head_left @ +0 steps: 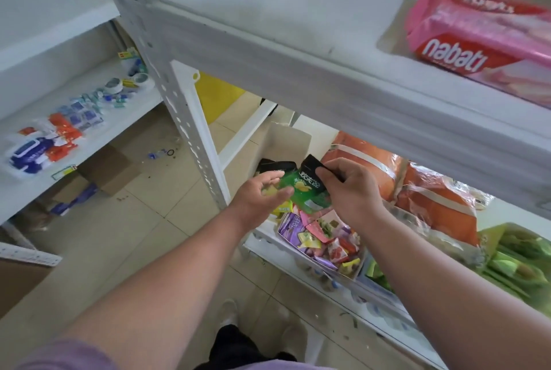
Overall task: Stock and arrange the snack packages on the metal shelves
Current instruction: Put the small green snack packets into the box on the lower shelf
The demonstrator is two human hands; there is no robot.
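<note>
Now right hand point(351, 191) fingers point(325, 174) pinch green snack pack point(304, 191) top.

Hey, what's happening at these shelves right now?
A person is stocking white metal shelves. The right hand pinches the black top edge of a small green snack packet, while the left hand, fingers relaxed, rests against the packet's left side. Below sit a box of mixed colourful small snack packets and big orange bags. A pink Nabati wafer package lies on the upper shelf.
</note>
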